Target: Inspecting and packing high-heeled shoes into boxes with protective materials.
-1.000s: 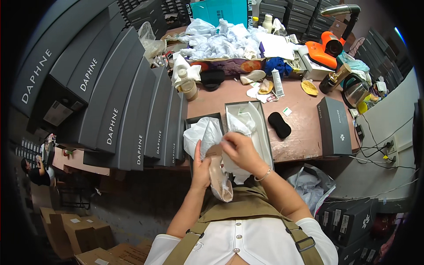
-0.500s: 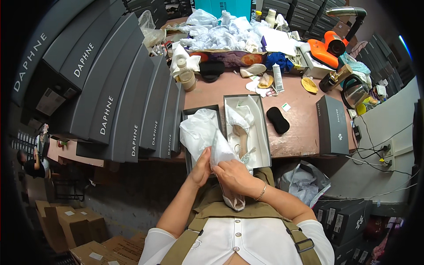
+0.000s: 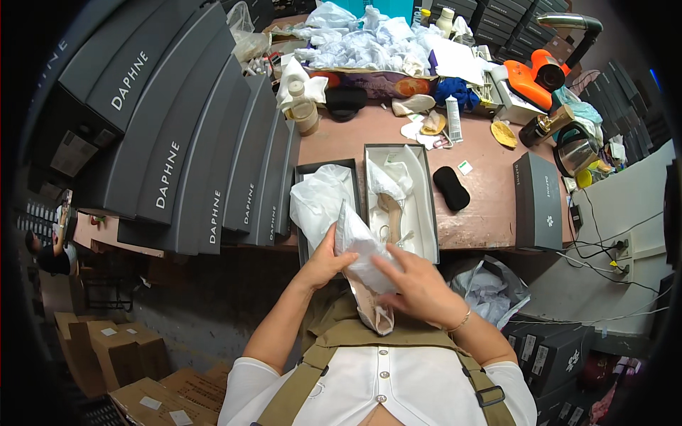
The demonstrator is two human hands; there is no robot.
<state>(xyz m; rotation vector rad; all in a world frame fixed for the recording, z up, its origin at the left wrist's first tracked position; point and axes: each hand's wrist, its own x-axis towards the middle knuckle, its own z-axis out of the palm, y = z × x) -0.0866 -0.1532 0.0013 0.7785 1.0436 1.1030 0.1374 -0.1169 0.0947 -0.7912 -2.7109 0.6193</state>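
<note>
In front of my waist is a pale shoe point(image 3: 373, 307) with its toe toward me, its upper part wrapped in white tissue paper point(image 3: 364, 248). My left hand point(image 3: 324, 264) is closed around the wrapped part, thumb on top. Fingers apart, my right hand point(image 3: 420, 285) lies over the right side of the shoe and paper; whether its fingertips press on them I cannot tell. Just beyond, a second shoe point(image 3: 388, 213) rests in an open shoebox point(image 3: 425, 206) with white paper. Left of it, another open box point(image 3: 302, 172) has crumpled tissue paper point(image 3: 318, 195) over it.
Grey shoeboxes point(image 3: 192, 142) are piled high along the left. On the pink table point(image 3: 469, 231) are a black pad point(image 3: 451, 189), a closed shoebox point(image 3: 538, 202), a tube point(image 3: 453, 119) and a bottle point(image 3: 304, 110). Behind them stands a box heaped with crumpled paper point(image 3: 376, 46).
My right hand has let go of the tissue paper, spread its fingers and shifted right. More of the wrapped shoe shows, while my left hand keeps hold of it. The view has shifted slightly.
</note>
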